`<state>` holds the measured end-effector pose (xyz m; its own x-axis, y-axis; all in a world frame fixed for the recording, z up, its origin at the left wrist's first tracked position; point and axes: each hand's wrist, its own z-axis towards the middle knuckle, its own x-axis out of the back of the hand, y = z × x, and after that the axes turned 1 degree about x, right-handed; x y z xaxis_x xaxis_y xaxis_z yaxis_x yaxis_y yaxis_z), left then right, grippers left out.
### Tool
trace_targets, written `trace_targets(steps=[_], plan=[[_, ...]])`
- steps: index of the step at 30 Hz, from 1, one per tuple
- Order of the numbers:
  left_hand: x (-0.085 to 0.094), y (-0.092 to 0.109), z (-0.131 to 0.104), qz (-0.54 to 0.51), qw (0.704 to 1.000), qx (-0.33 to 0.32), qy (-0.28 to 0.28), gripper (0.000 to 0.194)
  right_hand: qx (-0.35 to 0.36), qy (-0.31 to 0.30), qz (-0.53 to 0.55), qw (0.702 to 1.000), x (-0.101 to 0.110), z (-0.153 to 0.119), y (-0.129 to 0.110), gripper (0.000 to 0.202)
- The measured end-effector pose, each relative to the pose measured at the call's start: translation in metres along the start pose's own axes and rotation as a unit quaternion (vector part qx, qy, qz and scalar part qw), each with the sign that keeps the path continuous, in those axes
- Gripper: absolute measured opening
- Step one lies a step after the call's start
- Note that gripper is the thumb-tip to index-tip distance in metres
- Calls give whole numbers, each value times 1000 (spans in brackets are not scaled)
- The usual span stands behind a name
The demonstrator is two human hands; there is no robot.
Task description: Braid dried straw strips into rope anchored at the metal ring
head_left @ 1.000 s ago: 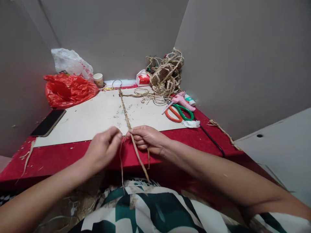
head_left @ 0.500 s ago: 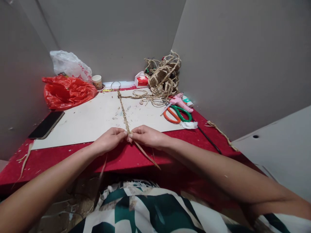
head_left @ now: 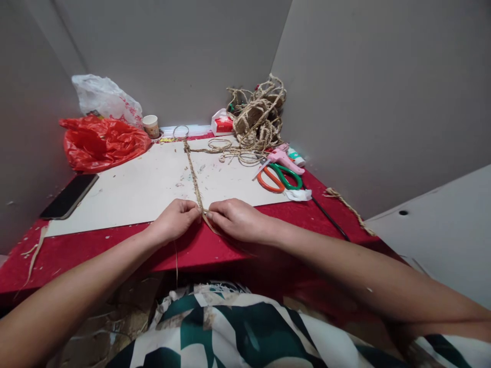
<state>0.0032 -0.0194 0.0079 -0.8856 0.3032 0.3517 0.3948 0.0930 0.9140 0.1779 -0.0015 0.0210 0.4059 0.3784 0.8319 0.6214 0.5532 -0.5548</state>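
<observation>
A braided straw cord runs from a knot near the wire ring down the white board to my hands at the board's front edge. My left hand pinches the cord's near end between thumb and fingers. Just to its right, my right hand is closed on a loose straw strand coming off that end. The strand trails down under the right hand, blurred at its tip. One thin strand hangs below my left hand. Fingertips partly hide the strands where they meet.
The white board lies on a red cloth. Right are scissors, a pink glue gun and heaped straw rope. Left are a phone, a red plastic bag and a paper cup. Grey walls stand behind.
My right hand has moved a little to the right, away from the left, drawing a strand out sideways. My left hand keeps its pinch on the cord. The view has shifted slightly.
</observation>
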Motion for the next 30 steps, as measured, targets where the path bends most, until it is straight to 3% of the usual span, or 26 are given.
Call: trace_targets(steps=[4, 10, 14, 17, 18, 20, 22, 23, 24, 27, 30], plan=[[-7, 2, -3, -50, 999, -3, 12, 25, 11, 10, 97, 995, -12, -4, -4, 30], [-20, 3, -10, -74, 995, -1, 73, 29, -18, 36, -101, 994, -26, -16, -16, 32], [-21, 4, -12, -113, 991, 22, 66, 25, 27, -37, -167, 985, -24, -32, -30, 31], [-15, 4, -15, -147, 986, 64, 54, 22, 87, -99, -101, 986, -11, -45, -35, 32], [-13, 4, -16, -164, 983, 69, 44, 22, 84, -72, -62, 992, -6, -46, -34, 35], [-8, 5, -18, -195, 978, 73, 19, 20, 41, 53, 13, 998, 4, -44, -27, 38], [-6, 6, -18, -214, 974, 77, -2, 19, -2, 167, 80, 983, 9, -32, -17, 32], [-5, 6, -17, -220, 972, 77, -9, 20, -8, 178, 122, 976, 9, -25, -12, 30], [-5, 6, -17, -226, 971, 76, -15, 20, -10, 156, 175, 972, 7, -16, -7, 28], [-5, 6, -15, -231, 971, 63, -23, 26, -50, -10, 338, 940, -4, 6, 2, 35], [-1, 5, -14, -185, 980, 55, -42, 29, -90, -107, 403, 904, -9, 17, 5, 41]])
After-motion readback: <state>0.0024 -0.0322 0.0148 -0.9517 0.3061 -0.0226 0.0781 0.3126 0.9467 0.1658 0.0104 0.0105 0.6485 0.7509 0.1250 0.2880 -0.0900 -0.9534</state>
